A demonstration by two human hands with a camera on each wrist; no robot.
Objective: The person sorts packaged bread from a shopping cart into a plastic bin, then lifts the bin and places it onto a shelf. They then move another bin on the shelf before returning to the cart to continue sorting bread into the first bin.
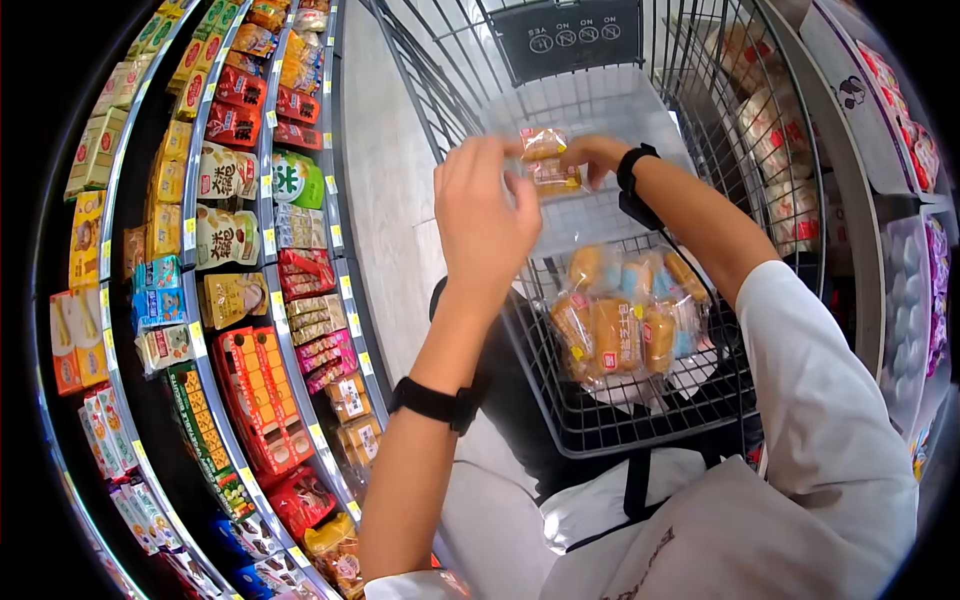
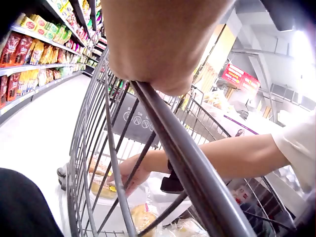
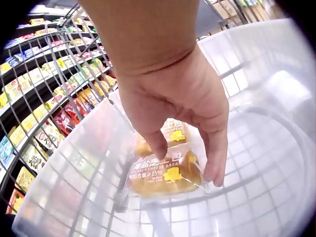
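right hand (image 3: 182,94) straddles a bread pack (image 3: 165,180) by the clear bin's (image 1: 640,110) left edge, can't tell if it's gripping, probably squaring it beside its twin pack (image 3: 174,134); left hand (image 1: 485,205) loose, nothing visible in it, near the cart's rim (image 2: 195,168)

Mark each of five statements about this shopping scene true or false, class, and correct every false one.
1. The right hand is at bread packs inside a clear plastic bin. True.
2. The bin stands on the floor. False: it is inside the shopping cart.
3. Each wrist wears a black band. True.
4. Both sleeves are black. False: the sleeves are pale.
5. Other packaged bread lies in the cart, nearer the person than the bin. True.
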